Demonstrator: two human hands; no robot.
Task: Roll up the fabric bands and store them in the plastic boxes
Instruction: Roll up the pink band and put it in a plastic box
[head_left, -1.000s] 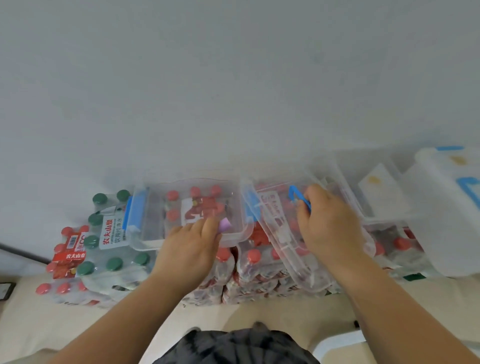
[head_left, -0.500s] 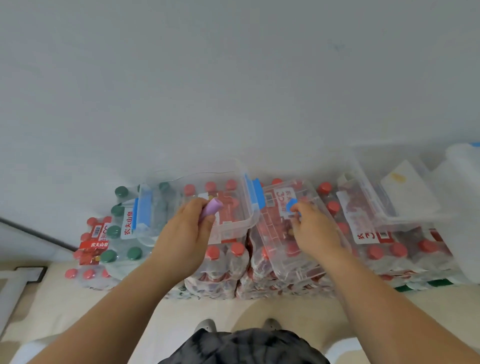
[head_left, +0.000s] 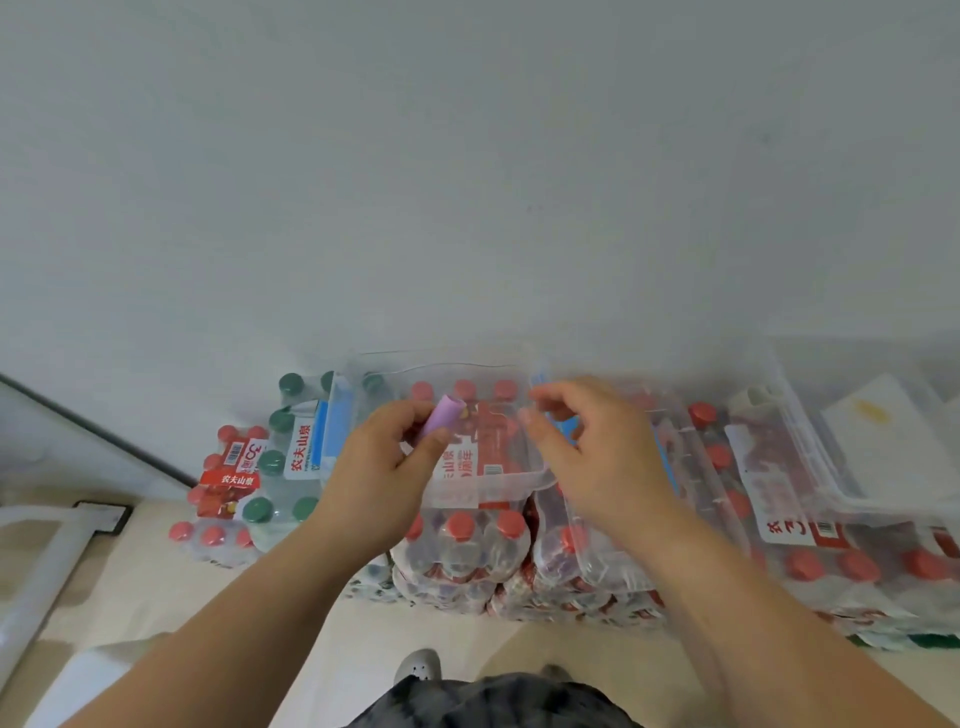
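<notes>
The left hand (head_left: 379, 467) is pinching a small rolled purple fabric band (head_left: 441, 415) between the thumb and the curled fingers (head_left: 415, 410), which are clamping on its lower half while its upper end is sticking out past the fingertips, tilted up and to the right. The roll is hanging over the open clear plastic box (head_left: 519, 483), above its left half and clear of the bottom. That box is sitting on shrink-wrapped packs of red-capped water bottles (head_left: 462, 545) stacked on the floor (head_left: 337, 649) against a pale wall (head_left: 467, 156). The right hand (head_left: 597, 457) is hovering over the box's right rim, its fingers (head_left: 545, 395) loosely curled, spread apart and blurred, with nothing visibly between them; a blue patch (head_left: 566, 431) is showing just behind them, too smeared to identify. A second clear box (head_left: 623, 571) is lying tilted beside the first, under the right wrist, and a third (head_left: 810, 467) farther right is holding a white sheet.
</notes>
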